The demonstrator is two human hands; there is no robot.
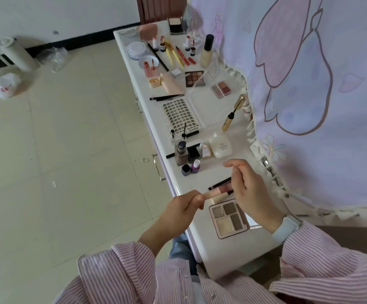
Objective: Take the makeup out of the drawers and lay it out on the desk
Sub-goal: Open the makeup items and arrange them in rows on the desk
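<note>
My left hand (183, 205) pinches the pale cap end of a pink lip gloss tube (218, 191) just above the near part of the white desk (178, 119). My right hand (247, 189) holds the tube's other end, fingers curled round it. A second similar tube and a dark pencil (219, 183) lie under the hands. An open grey-brown eyeshadow palette (228, 218) sits just below them. Makeup covers the desk further away: a lash tray (179, 114), a white bottle (221, 147), a gold mascara (233, 114).
Drawer handles (157, 170) line the desk's left front. A pastel patterned cloth (320, 95) hangs along the right edge. Beige tile floor lies left, with a white kettle (13, 53) and plastic bags (5, 85) by the wall.
</note>
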